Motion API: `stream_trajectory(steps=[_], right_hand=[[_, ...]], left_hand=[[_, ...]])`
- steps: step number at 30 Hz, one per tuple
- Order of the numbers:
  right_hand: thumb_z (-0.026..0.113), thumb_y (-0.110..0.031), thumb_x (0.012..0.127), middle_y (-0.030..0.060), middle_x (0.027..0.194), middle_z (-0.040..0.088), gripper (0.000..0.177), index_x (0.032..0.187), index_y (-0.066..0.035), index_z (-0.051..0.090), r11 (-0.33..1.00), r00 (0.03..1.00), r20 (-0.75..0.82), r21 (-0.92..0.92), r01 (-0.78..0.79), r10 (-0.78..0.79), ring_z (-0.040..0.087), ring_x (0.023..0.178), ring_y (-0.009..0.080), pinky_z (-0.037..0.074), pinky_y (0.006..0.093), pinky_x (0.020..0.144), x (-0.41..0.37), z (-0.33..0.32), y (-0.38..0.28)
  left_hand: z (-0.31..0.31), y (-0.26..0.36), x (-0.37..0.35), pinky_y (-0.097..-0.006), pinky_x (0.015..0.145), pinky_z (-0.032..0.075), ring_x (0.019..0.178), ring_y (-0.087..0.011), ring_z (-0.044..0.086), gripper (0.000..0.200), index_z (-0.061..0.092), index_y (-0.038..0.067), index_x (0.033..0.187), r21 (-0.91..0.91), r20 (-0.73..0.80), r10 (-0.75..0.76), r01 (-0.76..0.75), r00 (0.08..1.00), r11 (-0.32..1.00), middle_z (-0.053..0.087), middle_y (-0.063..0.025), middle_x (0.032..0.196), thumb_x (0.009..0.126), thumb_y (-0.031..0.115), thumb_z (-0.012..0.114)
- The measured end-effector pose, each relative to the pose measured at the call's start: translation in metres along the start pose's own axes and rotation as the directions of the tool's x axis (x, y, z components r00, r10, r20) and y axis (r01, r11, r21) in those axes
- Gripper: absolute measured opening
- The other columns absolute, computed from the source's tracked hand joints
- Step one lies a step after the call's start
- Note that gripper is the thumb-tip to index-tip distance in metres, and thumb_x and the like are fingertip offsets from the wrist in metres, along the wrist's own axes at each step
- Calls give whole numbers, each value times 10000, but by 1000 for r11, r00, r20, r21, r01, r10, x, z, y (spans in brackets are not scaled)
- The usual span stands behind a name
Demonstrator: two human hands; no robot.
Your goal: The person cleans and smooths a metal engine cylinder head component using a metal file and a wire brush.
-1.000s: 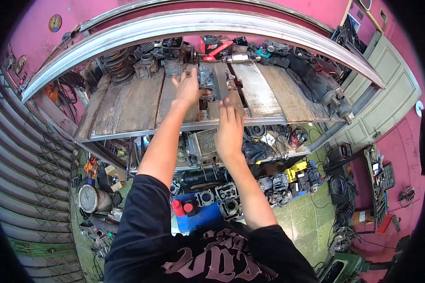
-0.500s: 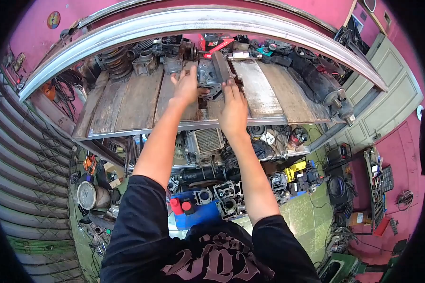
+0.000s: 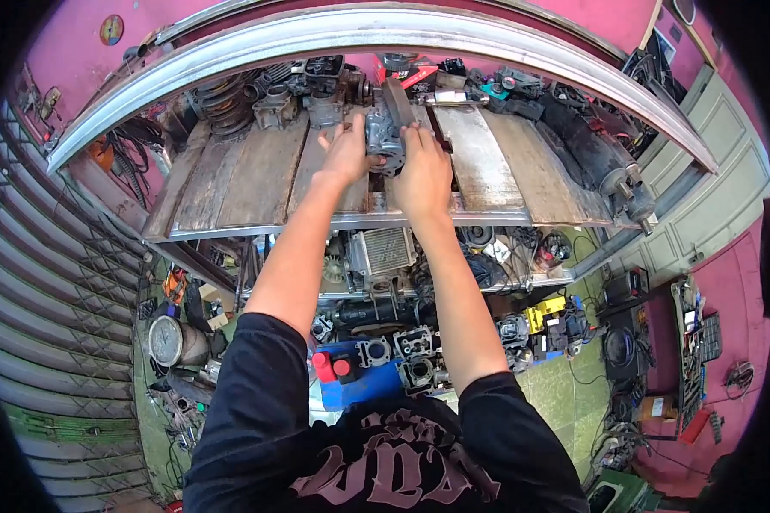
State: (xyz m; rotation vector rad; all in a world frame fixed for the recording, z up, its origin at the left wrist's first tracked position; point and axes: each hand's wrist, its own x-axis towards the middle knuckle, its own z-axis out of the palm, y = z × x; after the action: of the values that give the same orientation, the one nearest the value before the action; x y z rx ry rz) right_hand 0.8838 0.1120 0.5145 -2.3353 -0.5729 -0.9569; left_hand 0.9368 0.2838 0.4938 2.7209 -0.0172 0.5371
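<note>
To your left you have a folding metal gate, and a coil spring at the back left of the plank bench. A red box sits at its rear. On your right lies a dark cylindrical canister, a pale panelled door beyond. Below you, a finned radiator rests on the lower shelf; two red-topped containers stand on a blue mat

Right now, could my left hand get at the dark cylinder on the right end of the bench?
Probably not as things stand: your left hand is at the grey metal part, and your right hand sits between that hand and the dark cylinder.
</note>
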Motion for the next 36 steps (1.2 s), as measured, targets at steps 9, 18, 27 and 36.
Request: stream_trajectory(steps=[9,18,27,36], right_hand=[[631,137,722,177,1384,617,635,1342,-1,614,997,997,33,36,-72,71,630,1179,403,524,480,1000,-92,-37,-16],[644,91,763,198,1352,629,561,1319,19,629,998,999,-21,47,-28,29,653,1154,403,528,489,971,-4,-4,1],[614,150,710,191,1376,623,610,1305,18,638,995,997,-2,66,-73,73,661,1102,401,531,487,940,-88,-45,-12],[624,138,752,194,1339,656,542,1275,8,683,949,980,-19,255,-187,198,650,1183,411,530,494,1009,-5,-8,-9]], left_hand=[[-5,1,0,-714,1123,183,1402,-442,481,978,310,60,1451,3,52,18,-18,998,1000,647,-261,1342,759,370,928],[-10,7,0,-734,1163,182,1435,-424,467,989,342,84,1465,-17,72,-38,39,997,999,632,-230,1402,723,322,952],[-7,4,3,-690,1134,197,1369,-452,512,1073,274,52,1501,48,45,16,-18,999,999,674,-266,1295,733,408,936],[-13,10,-2,-726,1145,176,1402,-416,500,1074,306,61,1506,29,63,-54,53,997,998,681,-236,1309,704,337,965]])
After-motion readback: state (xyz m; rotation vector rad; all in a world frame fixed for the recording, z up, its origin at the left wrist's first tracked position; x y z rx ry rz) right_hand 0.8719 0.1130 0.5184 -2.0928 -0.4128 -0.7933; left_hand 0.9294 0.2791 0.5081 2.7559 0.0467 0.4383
